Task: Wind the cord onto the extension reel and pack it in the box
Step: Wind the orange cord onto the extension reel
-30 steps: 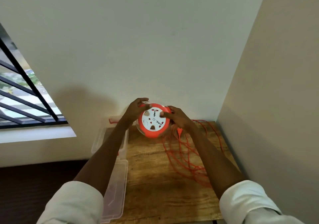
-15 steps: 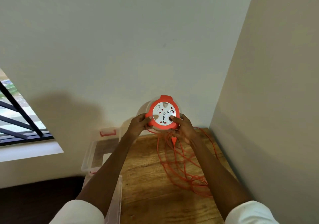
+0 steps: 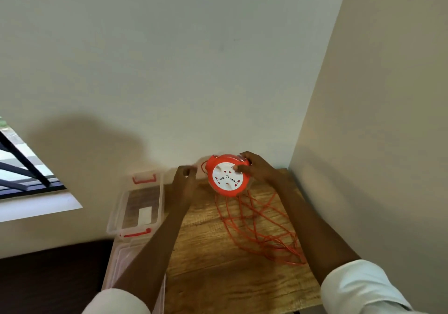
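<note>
Here, the orange extension reel is held above the wooden table by the right hand; the left hand is loosely curled, holding nothing; the loose cord would best be guided evenly during winding

I saw the right hand gripping the orange reel by its rim, thumb on the white socket face, holding it above the far end of the wooden table; the left hand hung just left of the reel, fingers curled, whether pinching anything I could not tell; loose orange cord lay in loops on the table below the reel; a clear plastic box with red latches sat at the table's left edge, its lid lying nearer me; a barred window showed at far left.
</note>
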The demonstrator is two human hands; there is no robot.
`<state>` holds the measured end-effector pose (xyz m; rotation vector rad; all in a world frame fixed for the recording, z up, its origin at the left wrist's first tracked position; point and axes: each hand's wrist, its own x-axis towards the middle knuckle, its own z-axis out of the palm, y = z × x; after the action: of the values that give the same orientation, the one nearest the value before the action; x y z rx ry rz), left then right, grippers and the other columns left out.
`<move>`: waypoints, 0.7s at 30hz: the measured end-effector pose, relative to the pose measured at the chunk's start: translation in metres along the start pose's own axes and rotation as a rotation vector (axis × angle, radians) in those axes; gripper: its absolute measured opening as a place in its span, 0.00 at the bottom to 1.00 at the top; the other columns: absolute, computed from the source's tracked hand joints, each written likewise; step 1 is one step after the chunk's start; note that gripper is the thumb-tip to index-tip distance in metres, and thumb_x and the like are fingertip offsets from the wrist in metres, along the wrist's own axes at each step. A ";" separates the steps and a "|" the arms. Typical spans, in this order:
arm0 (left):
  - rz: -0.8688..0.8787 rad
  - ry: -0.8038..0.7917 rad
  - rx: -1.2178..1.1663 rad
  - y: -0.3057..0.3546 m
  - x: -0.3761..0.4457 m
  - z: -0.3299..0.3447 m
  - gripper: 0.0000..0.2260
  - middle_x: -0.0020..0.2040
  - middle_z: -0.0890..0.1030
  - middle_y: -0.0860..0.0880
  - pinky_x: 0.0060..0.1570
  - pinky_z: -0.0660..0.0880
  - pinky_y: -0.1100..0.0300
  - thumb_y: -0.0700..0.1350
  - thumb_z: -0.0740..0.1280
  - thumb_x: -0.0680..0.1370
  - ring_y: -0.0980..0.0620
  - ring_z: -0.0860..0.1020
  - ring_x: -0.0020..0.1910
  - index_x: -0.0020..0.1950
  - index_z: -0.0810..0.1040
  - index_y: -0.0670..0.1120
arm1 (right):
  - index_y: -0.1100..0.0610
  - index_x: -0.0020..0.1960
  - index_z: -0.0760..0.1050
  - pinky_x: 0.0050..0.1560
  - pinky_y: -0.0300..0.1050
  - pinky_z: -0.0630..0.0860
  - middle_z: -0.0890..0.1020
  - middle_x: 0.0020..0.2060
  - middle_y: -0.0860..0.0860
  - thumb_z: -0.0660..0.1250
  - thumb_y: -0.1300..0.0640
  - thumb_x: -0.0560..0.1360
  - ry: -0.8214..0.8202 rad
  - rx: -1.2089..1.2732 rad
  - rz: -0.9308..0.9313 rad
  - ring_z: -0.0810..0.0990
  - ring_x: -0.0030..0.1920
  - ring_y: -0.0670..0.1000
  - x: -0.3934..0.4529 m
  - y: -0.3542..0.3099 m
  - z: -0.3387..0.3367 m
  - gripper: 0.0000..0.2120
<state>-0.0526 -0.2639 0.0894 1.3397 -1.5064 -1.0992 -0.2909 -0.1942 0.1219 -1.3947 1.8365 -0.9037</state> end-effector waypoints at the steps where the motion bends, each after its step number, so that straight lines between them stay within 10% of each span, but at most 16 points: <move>1: -0.081 0.004 0.030 -0.004 -0.010 0.002 0.11 0.45 0.82 0.47 0.44 0.74 0.57 0.51 0.64 0.82 0.50 0.79 0.42 0.51 0.80 0.44 | 0.49 0.58 0.76 0.57 0.60 0.80 0.83 0.50 0.45 0.75 0.46 0.70 0.037 0.020 -0.008 0.83 0.50 0.50 0.003 0.000 0.000 0.19; 4: -0.376 -0.346 -0.099 -0.013 -0.035 0.020 0.11 0.34 0.82 0.49 0.33 0.72 0.61 0.45 0.63 0.82 0.54 0.78 0.29 0.48 0.81 0.41 | 0.43 0.59 0.76 0.58 0.56 0.78 0.83 0.53 0.43 0.73 0.42 0.68 0.112 -0.120 -0.093 0.82 0.53 0.49 0.010 -0.017 -0.005 0.21; 9: -0.374 -0.595 -0.514 -0.011 -0.043 0.054 0.13 0.58 0.85 0.44 0.58 0.79 0.49 0.42 0.64 0.82 0.42 0.83 0.57 0.66 0.76 0.46 | 0.42 0.67 0.75 0.58 0.54 0.74 0.83 0.58 0.47 0.67 0.40 0.73 0.084 -0.730 -0.363 0.77 0.60 0.56 0.019 -0.068 -0.021 0.23; 21: -0.270 -0.473 -1.104 0.044 -0.010 0.079 0.46 0.68 0.78 0.44 0.61 0.76 0.45 0.56 0.84 0.59 0.41 0.78 0.66 0.73 0.70 0.48 | 0.51 0.61 0.79 0.55 0.56 0.82 0.85 0.52 0.48 0.74 0.50 0.73 0.036 -0.089 -0.271 0.85 0.50 0.51 0.016 -0.113 -0.076 0.18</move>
<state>-0.1395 -0.2445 0.1091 0.5029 -0.7157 -2.0934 -0.2984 -0.2214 0.2560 -1.7226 1.7598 -0.9960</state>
